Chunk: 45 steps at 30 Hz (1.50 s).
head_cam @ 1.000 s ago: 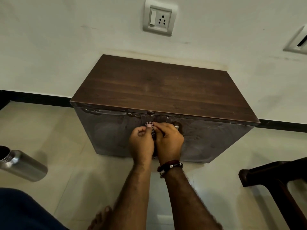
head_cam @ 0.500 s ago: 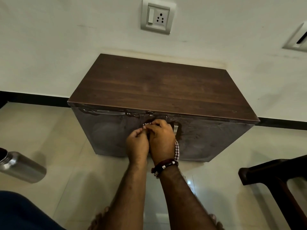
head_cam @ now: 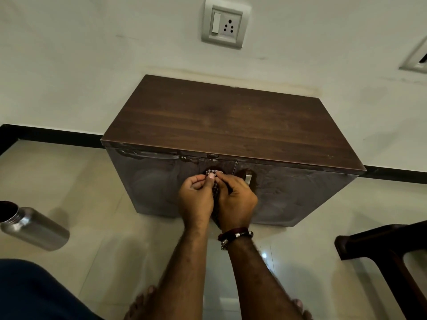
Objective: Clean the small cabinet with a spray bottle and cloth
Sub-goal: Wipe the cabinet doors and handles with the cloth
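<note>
**Both hands bunching a checked cloth at the cabinet front**

The small cabinet is standing on the floor with its back against the wall. Its top is showing a dark brown wood grain, and its glossy front is carrying pale smears and streaks, thickest along the upper edge. A metal handle is showing on the right door.

The left hand and the right hand are meeting just in front of the doors, fingers curling round a checked cloth and pinching it between them. A beaded bracelet is circling the right wrist.

The floor is shining with pale glossy tiles, and a black skirting is running along the wall's foot. A steel bottle is standing well to the left. A switch-and-socket plate is sitting on the wall above. Dark wooden furniture is reaching in at the right edge.
</note>
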Tool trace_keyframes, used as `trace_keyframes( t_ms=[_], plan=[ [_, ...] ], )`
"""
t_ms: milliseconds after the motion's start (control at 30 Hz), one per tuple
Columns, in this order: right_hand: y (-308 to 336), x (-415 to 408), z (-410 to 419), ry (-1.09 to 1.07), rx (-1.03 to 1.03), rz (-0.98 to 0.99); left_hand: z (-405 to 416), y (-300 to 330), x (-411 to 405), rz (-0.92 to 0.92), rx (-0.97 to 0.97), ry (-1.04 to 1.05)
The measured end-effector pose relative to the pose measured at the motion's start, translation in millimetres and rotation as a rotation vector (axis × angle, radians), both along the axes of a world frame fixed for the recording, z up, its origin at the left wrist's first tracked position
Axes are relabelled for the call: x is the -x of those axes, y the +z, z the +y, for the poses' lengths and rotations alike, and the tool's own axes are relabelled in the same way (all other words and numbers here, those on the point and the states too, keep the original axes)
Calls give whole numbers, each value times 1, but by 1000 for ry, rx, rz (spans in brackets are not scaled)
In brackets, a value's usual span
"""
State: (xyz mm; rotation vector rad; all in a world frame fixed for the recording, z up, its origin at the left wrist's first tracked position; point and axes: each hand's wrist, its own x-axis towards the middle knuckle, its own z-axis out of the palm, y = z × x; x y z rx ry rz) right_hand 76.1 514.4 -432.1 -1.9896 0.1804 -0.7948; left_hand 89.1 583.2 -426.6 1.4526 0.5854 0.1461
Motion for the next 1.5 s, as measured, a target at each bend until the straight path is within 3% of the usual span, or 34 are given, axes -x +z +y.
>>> trace_keyframes(
  t_ms=[333,600,1033,1500],
  plan=[
    [-18,11,7,-20,-134,26,-1,-6,11,-2,-32,41],
    [-9,0,1,16,-98,43,-3,9,7,-41,-68,35],
    [-39,10,2,10,-234,161,-9,-20,21,-21,-61,31],
    [-32,10,5,-9,-210,46,-17,-9,23,-109,3,93]
  ],
)
